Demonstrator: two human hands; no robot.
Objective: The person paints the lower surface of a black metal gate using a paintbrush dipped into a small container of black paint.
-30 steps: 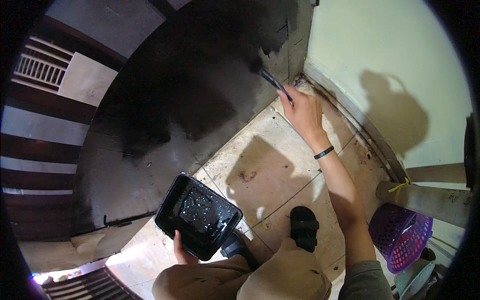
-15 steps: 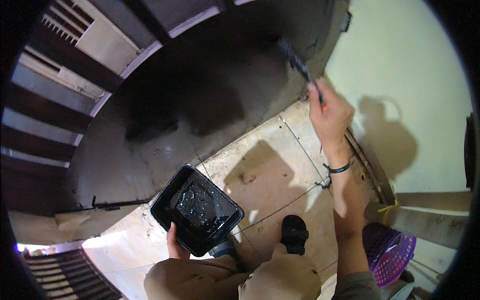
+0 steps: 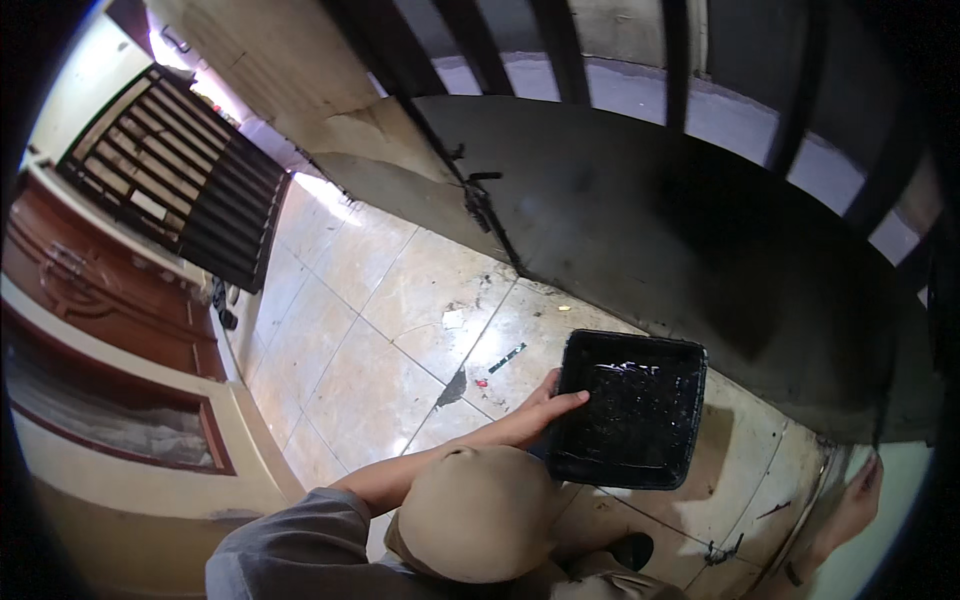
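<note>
My left hand [image 3: 550, 408] grips the left rim of a black rectangular paint tray [image 3: 630, 342], thumb over the edge. Wet, dark, glossy paint coats the inside of the tray, which hangs above the tiled floor. At the far right, my right hand [image 3: 852, 505] is closed beside the pale wall. From its fingers a thin dark brush [image 3: 881, 420] reaches up against the lower metal panel [image 3: 600, 205] of a barred gate; its bristles are lost in shadow. The panel is grey at its left and blacker toward the right.
Dark vertical bars [image 3: 676, 65] rise above the panel. A latch [image 3: 478, 195] joins it to a beige section. Small scraps and a green strip [image 3: 507, 358] lie on the floor [image 3: 375, 285]. Farther left are another barred gate [image 3: 180, 175] and a brown door [image 3: 100, 270]. My bent knee [image 3: 475, 515] is below the tray.
My view has swung left, bringing the door and far gate in. The right hand and brush have moved down along the panel to its right end. My left hand keeps the tray.
</note>
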